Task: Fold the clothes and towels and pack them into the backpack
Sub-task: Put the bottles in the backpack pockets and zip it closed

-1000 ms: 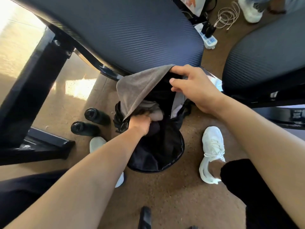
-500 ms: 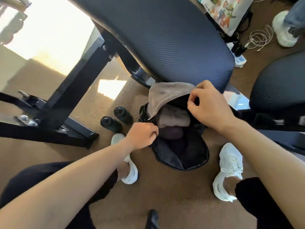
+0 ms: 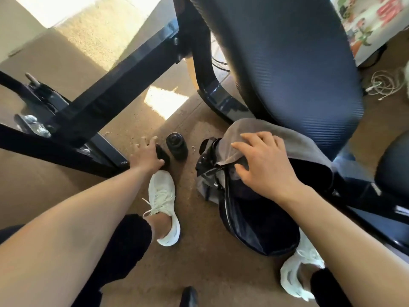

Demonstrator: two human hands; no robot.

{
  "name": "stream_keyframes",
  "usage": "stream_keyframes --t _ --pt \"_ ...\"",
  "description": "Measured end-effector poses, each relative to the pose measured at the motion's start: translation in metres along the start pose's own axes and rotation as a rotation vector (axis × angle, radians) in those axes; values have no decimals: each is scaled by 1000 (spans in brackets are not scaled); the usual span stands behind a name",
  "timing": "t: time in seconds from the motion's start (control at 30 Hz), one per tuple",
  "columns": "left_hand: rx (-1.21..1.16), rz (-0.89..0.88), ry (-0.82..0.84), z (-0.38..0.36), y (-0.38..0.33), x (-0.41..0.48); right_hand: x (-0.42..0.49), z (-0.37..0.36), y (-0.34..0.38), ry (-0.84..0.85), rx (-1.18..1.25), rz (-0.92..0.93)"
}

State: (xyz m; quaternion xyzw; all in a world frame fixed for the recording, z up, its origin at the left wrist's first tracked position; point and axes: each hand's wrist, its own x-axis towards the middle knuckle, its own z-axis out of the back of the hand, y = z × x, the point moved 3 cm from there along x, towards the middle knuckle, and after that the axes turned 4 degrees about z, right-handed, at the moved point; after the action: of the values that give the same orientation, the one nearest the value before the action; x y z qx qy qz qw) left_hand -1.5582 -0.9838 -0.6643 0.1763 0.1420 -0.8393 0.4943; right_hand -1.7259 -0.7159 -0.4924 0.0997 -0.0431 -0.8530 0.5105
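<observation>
Between my left shoe (image 3: 162, 196) and my right shoe (image 3: 296, 278), near me on the floor, the backpack (image 3: 261, 224) stands with its mouth open towards the far side. Folded cloth sits inside it, mostly hidden now.

Just beyond, my right hand (image 3: 263, 165) lies flat on the grey towel (image 3: 276, 134), fingers spread and straight, pressing it down over the backpack's far rim. A second ago this hand was pinching that towel's edge and holding it up; it has let go and come down on top.

To the left, well apart from the bag, my left hand (image 3: 150, 156) has left the backpack mouth, where it was pushing cloth down a second ago. It now wraps round a black bottle (image 3: 162, 155), thumb on the near side and fingers over the far side, though blur softens the detail. A second bottle (image 3: 177, 146) stands just right of it, untouched.

Farther off, the chair seat (image 3: 287, 63) hangs over the towel.

I judge the stuffing is finished for the moment, yet the towel is only draped over the rim, not tucked in, so the packing is not complete.
</observation>
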Motion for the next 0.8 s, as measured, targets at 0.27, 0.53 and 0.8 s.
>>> stream_keyframes --t 0.27,0.53,0.8 --pt "60 -124 171 -14 7 32 3 -14 -7 59 -16 -22" --pt "-119 -271 228 93 -6 14 0 -4 -2 75 96 -55" --pt "-375 -517 311 170 -86 -91 6 31 12 33 560 -55"
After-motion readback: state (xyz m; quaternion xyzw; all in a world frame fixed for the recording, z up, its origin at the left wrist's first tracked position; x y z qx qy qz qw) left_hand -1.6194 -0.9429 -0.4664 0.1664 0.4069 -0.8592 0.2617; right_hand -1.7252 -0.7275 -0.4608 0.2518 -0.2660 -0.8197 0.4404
